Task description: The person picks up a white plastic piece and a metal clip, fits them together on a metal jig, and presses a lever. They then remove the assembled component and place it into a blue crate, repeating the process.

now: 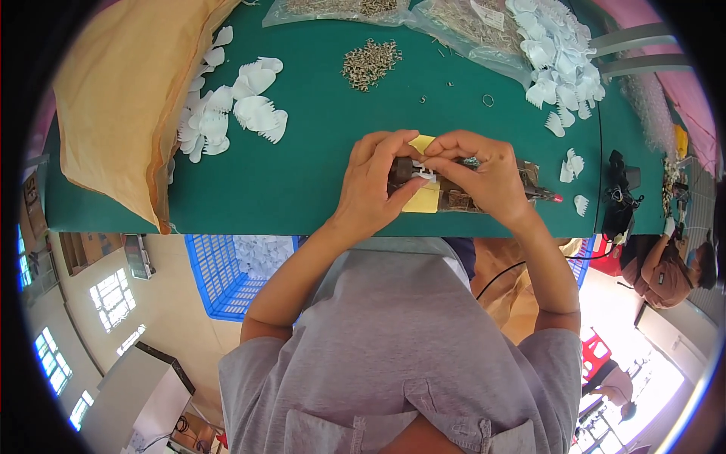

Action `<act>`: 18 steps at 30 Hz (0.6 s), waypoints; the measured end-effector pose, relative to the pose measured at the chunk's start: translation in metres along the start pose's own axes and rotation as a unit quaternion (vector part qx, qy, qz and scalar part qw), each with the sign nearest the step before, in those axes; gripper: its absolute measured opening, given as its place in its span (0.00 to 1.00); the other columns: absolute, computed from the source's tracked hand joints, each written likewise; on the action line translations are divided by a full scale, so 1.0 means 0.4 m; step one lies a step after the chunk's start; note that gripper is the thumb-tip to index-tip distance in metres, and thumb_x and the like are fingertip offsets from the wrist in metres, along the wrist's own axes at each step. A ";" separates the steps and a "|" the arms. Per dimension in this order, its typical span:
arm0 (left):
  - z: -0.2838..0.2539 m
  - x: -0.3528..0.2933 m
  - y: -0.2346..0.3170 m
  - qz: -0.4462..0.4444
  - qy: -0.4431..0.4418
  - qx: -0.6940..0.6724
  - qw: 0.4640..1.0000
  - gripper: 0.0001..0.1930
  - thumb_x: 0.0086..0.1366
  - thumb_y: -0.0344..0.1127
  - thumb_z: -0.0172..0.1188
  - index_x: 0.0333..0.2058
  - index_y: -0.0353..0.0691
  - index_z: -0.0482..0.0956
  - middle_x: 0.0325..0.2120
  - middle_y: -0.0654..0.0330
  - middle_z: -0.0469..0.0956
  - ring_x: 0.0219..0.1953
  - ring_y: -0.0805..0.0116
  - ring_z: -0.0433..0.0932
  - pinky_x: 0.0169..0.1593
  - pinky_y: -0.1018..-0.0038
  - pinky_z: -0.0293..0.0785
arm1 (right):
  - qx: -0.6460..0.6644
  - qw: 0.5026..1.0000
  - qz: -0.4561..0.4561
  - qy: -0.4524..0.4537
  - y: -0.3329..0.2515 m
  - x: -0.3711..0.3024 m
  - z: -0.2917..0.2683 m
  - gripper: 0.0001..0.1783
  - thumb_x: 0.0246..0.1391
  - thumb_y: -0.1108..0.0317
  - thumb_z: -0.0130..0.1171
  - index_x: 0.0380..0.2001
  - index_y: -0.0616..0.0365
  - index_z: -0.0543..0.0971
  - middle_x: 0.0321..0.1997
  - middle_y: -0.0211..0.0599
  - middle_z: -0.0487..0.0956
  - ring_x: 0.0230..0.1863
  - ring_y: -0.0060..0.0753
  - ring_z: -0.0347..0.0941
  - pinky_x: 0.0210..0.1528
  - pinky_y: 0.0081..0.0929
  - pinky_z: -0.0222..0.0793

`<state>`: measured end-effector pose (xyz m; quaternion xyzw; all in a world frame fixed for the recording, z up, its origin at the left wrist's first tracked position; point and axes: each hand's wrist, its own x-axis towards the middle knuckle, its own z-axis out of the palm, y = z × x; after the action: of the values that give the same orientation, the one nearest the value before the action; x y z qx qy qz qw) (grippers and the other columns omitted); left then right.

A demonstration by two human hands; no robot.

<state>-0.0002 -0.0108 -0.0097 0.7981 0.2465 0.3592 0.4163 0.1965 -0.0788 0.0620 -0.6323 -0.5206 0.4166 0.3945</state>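
My left hand (370, 180) and my right hand (485, 172) meet over a fixture (457, 200) wrapped in brown tape, near the table's front edge. A small white plastic piece (425, 175) lies at the fingertips, beside a dark brown block (399, 172). The left thumb presses on this piece, its fingers curled round the far side. Thumb and forefinger of the right hand are pinched together just above it; what they hold is hidden. Yellow sheet material (422, 203) shows beneath. To the right, a red-tipped tool (556, 197) sticks out from under the right wrist.
White toothed pieces (212, 113) lie at left beside a large tan sack (128, 106); more are heaped at right (560, 53). Small metal clips (370, 64) form a pile, with clear bags (476, 30) behind. A blue crate (227, 280) stands below the edge. Other people work at far right.
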 end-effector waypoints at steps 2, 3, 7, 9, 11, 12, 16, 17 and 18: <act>-0.005 0.005 0.006 0.022 0.004 0.032 0.999 0.36 0.58 0.27 0.76 0.64 0.39 0.69 0.44 0.58 0.86 0.55 0.55 0.76 0.56 0.61 0.75 | 0.051 0.998 -0.013 0.043 0.010 -0.006 -0.001 0.07 0.59 0.75 0.70 0.41 0.62 0.86 0.37 0.33 0.89 0.39 0.17 0.84 0.44 0.21 0.80; -0.006 0.006 0.009 0.021 0.005 0.033 0.999 0.36 0.58 0.27 0.76 0.64 0.39 0.69 0.44 0.58 0.86 0.55 0.55 0.76 0.56 0.61 0.75 | 0.051 0.998 -0.013 0.041 0.010 -0.005 -0.006 0.07 0.59 0.75 0.70 0.41 0.62 0.86 0.37 0.33 0.89 0.39 0.17 0.84 0.44 0.21 0.80; -0.010 0.005 0.013 0.018 -0.002 0.026 0.999 0.28 0.59 0.29 0.74 0.58 0.43 0.77 0.44 0.62 0.83 0.54 0.55 0.76 0.56 0.60 0.72 | -0.110 0.990 -0.049 0.077 0.007 0.041 -0.044 0.09 0.59 0.74 0.69 0.43 0.62 0.86 0.38 0.34 0.89 0.38 0.21 0.85 0.45 0.23 0.80; -0.006 0.002 0.012 0.030 -0.011 0.034 0.999 0.23 0.60 0.32 0.72 0.55 0.47 0.80 0.43 0.64 0.82 0.54 0.55 0.75 0.57 0.58 0.70 | -0.152 0.981 -0.080 0.089 0.024 0.104 -0.067 0.10 0.57 0.74 0.68 0.43 0.59 0.86 0.38 0.35 0.88 0.36 0.27 0.85 0.44 0.25 0.80; 0.001 0.003 0.005 0.103 0.011 0.077 0.992 0.14 0.61 0.31 0.70 0.47 0.48 0.86 0.41 0.65 0.80 0.52 0.57 0.76 0.55 0.59 0.71 | -0.210 0.974 -0.077 0.047 0.056 0.160 -0.063 0.11 0.59 0.75 0.66 0.45 0.61 0.86 0.41 0.36 0.87 0.40 0.26 0.83 0.44 0.26 0.79; 0.002 0.005 0.008 0.105 0.012 0.077 0.991 0.14 0.61 0.31 0.70 0.47 0.48 0.86 0.41 0.65 0.80 0.52 0.57 0.76 0.55 0.59 0.71 | -0.206 0.973 -0.092 0.046 0.068 0.176 -0.056 0.11 0.59 0.75 0.66 0.45 0.59 0.86 0.41 0.37 0.85 0.37 0.32 0.83 0.43 0.28 0.79; -0.005 0.013 0.022 0.118 0.023 0.098 0.988 0.14 0.59 0.30 0.71 0.44 0.47 0.87 0.42 0.65 0.82 0.50 0.59 0.78 0.54 0.60 0.72 | -0.291 0.953 -0.075 0.040 0.080 0.214 -0.047 0.11 0.58 0.75 0.67 0.45 0.59 0.86 0.40 0.36 0.85 0.36 0.33 0.82 0.41 0.29 0.79; -0.008 0.015 0.024 0.117 0.017 0.097 0.988 0.15 0.57 0.28 0.73 0.44 0.46 0.87 0.42 0.65 0.83 0.49 0.59 0.78 0.53 0.62 0.73 | -0.293 0.952 -0.087 0.026 0.084 0.217 -0.053 0.11 0.57 0.74 0.68 0.45 0.59 0.86 0.40 0.36 0.85 0.36 0.35 0.82 0.41 0.30 0.79; -0.008 0.015 0.022 0.115 0.018 0.097 0.988 0.15 0.57 0.28 0.73 0.44 0.46 0.87 0.42 0.65 0.83 0.49 0.59 0.78 0.53 0.62 0.73 | -0.295 0.950 -0.098 0.013 0.088 0.220 -0.055 0.11 0.57 0.73 0.69 0.44 0.58 0.86 0.39 0.36 0.84 0.37 0.38 0.81 0.41 0.30 0.79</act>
<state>0.0017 -0.0097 0.0010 0.8513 0.1941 0.3931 0.2882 0.2385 0.0015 0.0265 -0.6716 -0.6748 0.1954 0.2355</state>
